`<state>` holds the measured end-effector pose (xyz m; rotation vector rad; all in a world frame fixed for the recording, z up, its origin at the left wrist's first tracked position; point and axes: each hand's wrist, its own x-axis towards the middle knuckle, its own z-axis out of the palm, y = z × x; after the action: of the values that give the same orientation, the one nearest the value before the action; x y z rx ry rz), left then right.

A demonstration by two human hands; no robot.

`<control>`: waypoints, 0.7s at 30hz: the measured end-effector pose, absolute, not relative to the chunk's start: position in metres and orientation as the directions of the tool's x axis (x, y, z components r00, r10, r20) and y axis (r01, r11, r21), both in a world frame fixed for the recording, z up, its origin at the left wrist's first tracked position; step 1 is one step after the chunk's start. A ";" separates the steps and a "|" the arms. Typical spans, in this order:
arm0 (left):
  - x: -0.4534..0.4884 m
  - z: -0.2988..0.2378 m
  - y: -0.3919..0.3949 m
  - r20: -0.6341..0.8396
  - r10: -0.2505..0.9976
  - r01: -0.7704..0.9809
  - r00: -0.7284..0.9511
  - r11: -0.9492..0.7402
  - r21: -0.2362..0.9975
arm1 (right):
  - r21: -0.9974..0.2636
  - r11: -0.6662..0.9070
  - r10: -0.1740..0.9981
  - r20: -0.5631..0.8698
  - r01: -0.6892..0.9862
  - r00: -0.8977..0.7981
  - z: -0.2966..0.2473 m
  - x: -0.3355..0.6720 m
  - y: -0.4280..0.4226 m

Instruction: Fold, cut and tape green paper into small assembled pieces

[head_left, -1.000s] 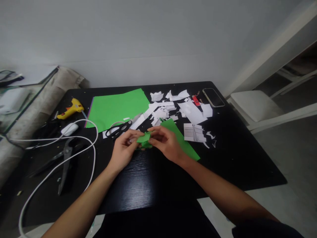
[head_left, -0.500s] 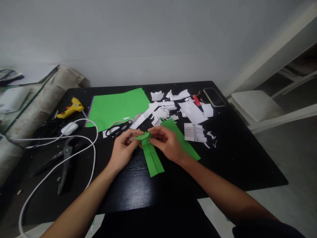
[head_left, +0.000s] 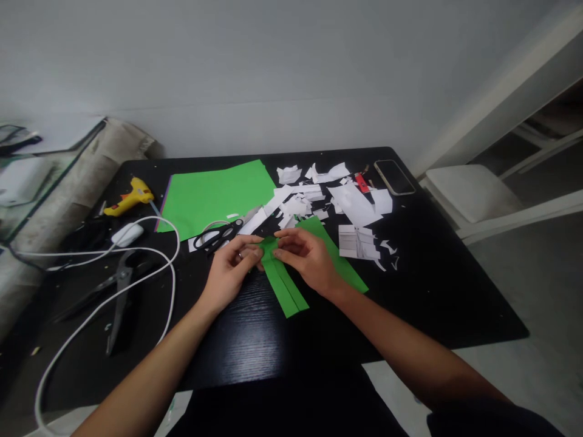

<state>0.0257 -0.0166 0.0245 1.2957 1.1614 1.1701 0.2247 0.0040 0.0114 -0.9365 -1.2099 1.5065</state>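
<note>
A folded strip of green paper [head_left: 285, 284] with lengthwise creases hangs between my hands, its free end pointing toward me. My left hand [head_left: 233, 267] pinches the upper left part of the strip, fingers closed. My right hand [head_left: 306, 258] grips its upper right edge between thumb and fingers. Under and behind my right hand lies a flat piece of green paper [head_left: 344, 267]. Just beyond my left hand rest black-handled scissors [head_left: 218, 235], beside a long white paper strip [head_left: 264, 212]. The fingertips partly hide the strip's top end.
Green sheets [head_left: 214, 194] lie at the back left, near a yellow glue gun [head_left: 136, 195]. White paper scraps [head_left: 300, 203] cover the back middle. A phone [head_left: 394, 177] lies back right. Large dark shears [head_left: 121, 285] and a looping white cable [head_left: 175, 279] are on the left.
The strip's free end has swung a little to the right and up. Its top end looks flatter between my fingers. Both hands stay in nearly the same place.
</note>
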 end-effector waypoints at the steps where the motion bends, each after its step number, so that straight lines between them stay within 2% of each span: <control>1: 0.026 0.024 -0.017 0.036 0.997 0.031 0.069 -0.038 0.999 | -0.978 -0.058 0.969 -0.007 -0.202 -0.248 0.011 0.225 0.004; 7: 0.029 0.027 -0.016 0.026 0.999 0.003 0.031 -0.026 1.000 | -0.973 -0.087 0.970 -0.033 -0.216 -0.242 0.014 0.224 0.004; 15: 0.029 0.030 -0.016 0.027 0.997 0.066 -0.077 -0.022 0.998 | -0.950 -0.188 0.943 -0.104 -0.249 -0.316 0.019 0.224 0.001; 21: 0.029 0.029 -0.015 0.038 0.998 0.053 -0.046 -0.036 0.998 | -0.958 -0.163 0.942 -0.080 -0.236 -0.326 0.016 0.224 0.002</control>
<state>0.0287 -0.0155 0.0290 1.2529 1.2652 1.2458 0.2240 0.0019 0.0163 -0.9294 -1.1678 1.6468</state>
